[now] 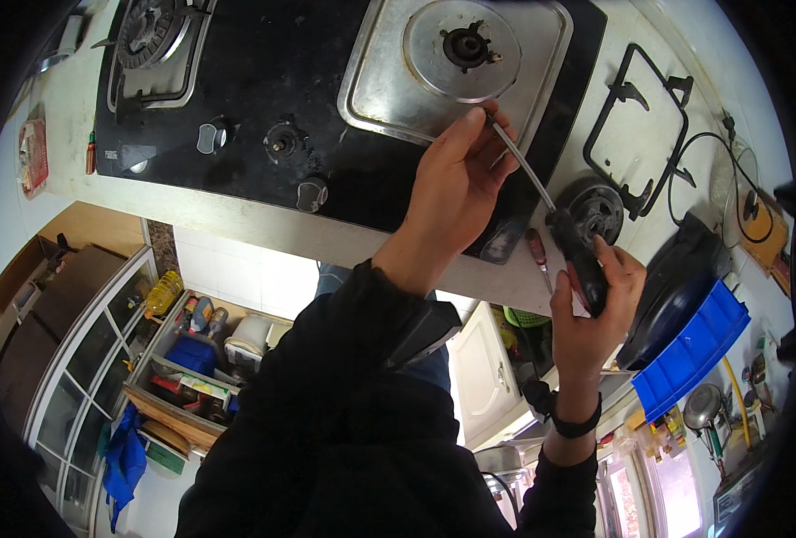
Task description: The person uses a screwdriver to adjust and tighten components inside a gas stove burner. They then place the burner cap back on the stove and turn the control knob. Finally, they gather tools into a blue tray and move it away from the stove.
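My right hand (595, 305) grips the black-and-red handle of a long screwdriver (525, 165). My left hand (461, 175) pinches at the shaft's tip; any small part between those fingertips is too small to make out. They are over the right side of a black gas hob (209, 63), beside a square steel burner plate (380, 94) with its centre burner exposed. Right of the hob lie a round dark burner part (595, 193) and a black pan support (586, 152). A smaller red-handled screwdriver (536, 251) lies near the counter's front edge.
A black pan-like object (676, 269) and a blue plastic piece (689, 350) are at right. A black cord loops behind them. Below the counter are an open drawer (156, 386) with containers and an open white cabinet door (483, 377). A second burner (147, 31) is at upper left.
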Demonstrator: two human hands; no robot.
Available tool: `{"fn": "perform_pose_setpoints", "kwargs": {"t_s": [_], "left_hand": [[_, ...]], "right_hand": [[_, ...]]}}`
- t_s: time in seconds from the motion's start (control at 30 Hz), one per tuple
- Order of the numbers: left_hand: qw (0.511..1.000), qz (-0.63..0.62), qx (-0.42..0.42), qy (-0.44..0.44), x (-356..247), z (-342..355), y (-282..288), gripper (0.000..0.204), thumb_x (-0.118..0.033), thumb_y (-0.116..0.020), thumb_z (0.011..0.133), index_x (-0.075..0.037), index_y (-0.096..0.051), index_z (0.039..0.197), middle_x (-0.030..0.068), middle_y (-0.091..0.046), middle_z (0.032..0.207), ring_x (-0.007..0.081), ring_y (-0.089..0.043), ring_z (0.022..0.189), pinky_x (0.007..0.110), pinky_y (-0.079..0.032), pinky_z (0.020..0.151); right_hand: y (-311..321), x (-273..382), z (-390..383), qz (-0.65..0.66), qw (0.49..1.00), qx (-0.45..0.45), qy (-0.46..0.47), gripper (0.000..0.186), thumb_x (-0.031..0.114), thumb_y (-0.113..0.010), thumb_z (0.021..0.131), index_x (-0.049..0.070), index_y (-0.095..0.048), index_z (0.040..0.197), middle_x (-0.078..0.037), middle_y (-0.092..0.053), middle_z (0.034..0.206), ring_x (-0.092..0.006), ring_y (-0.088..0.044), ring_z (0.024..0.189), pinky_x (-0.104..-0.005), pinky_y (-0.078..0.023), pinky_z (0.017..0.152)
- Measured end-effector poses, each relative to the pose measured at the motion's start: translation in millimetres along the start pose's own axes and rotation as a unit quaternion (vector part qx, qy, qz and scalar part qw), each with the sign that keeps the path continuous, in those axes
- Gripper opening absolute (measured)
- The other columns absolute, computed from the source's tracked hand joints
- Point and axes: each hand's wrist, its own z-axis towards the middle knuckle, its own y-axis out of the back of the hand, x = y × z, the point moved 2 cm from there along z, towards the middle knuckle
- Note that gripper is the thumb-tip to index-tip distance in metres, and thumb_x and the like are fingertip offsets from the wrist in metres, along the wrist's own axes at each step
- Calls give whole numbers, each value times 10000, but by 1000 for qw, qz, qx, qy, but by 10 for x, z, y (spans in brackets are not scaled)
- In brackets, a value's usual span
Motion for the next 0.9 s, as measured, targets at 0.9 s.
{"fn": "perform_pose_setpoints", "kwargs": {"t_s": [0.9], "left_hand": [[801,578,66,-140,-1391,313,-445,170,-99,-684,958,-35,-697,1115,64,-737,1031,137,-690,936,270,-545,809]], "right_hand": [[491,21,813,154,987,-26,-31,400,-80,-686,822,2,-538,1184,-148,-555,1178,-215,-573,1103,-331,-451,996]]}}
